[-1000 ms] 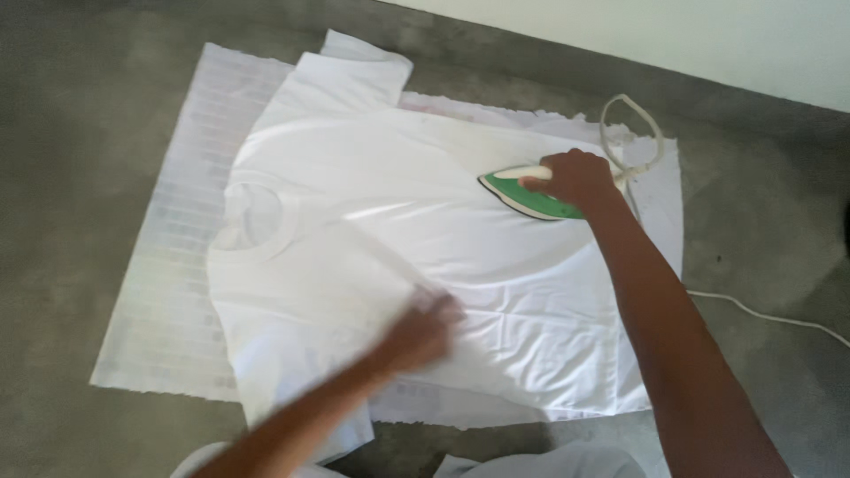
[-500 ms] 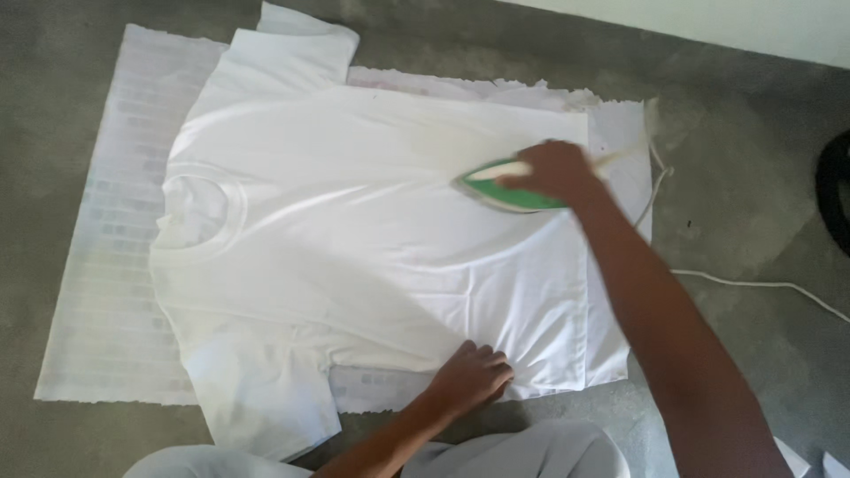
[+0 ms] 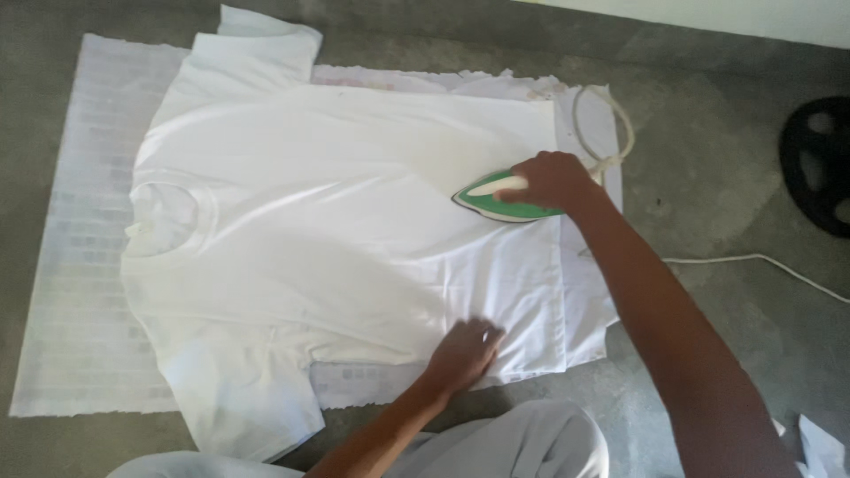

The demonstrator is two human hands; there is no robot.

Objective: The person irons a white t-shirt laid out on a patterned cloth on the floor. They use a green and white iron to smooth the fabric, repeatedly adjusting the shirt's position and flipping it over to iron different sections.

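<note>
A white T-shirt [image 3: 336, 221] lies flat on a white cloth [image 3: 80, 292] spread over the grey floor, collar to the left. My right hand [image 3: 553, 181] grips the handle of a green and white iron [image 3: 500, 202], which rests on the shirt near its hem at the right. My left hand [image 3: 460, 354] presses flat on the shirt's near lower edge, fingers spread, holding nothing.
The iron's white cord [image 3: 611, 133] loops behind it and trails right across the floor [image 3: 753, 261]. A black round object [image 3: 819, 164] sits at the right edge. My grey-clad knees [image 3: 496, 443] are at the bottom. A pale wall base runs along the top.
The iron has stayed near the shirt's right side while the view shifted. My left hand slid from the shirt's middle toward the near hem edge.
</note>
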